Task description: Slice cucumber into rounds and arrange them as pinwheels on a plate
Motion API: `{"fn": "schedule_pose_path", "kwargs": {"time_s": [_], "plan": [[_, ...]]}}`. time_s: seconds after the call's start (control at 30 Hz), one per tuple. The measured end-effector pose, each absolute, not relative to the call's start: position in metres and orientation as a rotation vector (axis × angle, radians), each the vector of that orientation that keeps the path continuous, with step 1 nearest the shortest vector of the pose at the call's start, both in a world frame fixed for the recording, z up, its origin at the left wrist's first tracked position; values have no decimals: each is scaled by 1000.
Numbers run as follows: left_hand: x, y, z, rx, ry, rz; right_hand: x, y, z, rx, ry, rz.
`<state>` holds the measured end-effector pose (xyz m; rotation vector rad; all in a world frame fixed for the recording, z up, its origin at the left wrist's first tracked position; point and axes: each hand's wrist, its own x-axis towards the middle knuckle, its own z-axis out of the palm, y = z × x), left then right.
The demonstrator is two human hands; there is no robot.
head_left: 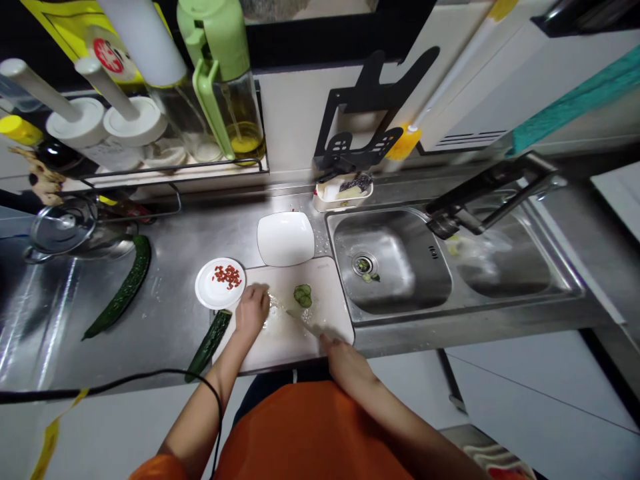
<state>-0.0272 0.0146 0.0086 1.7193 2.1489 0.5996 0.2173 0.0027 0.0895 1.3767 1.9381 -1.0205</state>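
Note:
On a white cutting board [280,340] my left hand [251,308] presses down with curled fingers on a cucumber [209,343] whose dark green end sticks out to the lower left. My right hand [345,357] grips the handle of a knife [305,322], whose blade points up-left toward my left hand. A small pile of cucumber slices [303,295] lies on the board beyond the blade.
A small round plate with red bits [220,283] and an empty white square dish [285,238] sit behind the board. A second whole cucumber [120,290] lies left. A double sink [400,267] with a dark tap is right. Bottles stand on a rack behind.

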Motion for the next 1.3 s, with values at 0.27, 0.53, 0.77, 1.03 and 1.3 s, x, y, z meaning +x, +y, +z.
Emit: {"fn": "schedule_pose_path", "kwargs": {"time_s": [0.27, 0.53, 0.77, 1.03, 1.3], "plan": [[17, 40, 0, 1808, 1644, 530, 228, -1, 88, 1360, 1968, -931], [32, 51, -4, 2023, 1496, 327, 233, -1, 96, 1361, 1924, -945], [32, 53, 1, 2025, 1429, 334, 233, 1, 99, 1373, 1917, -940], [33, 55, 4, 1889, 1394, 320, 236, -3, 91, 1367, 1952, -973], [19, 42, 9, 1577, 1586, 604, 237, -1, 89, 1362, 1942, -967]]}}
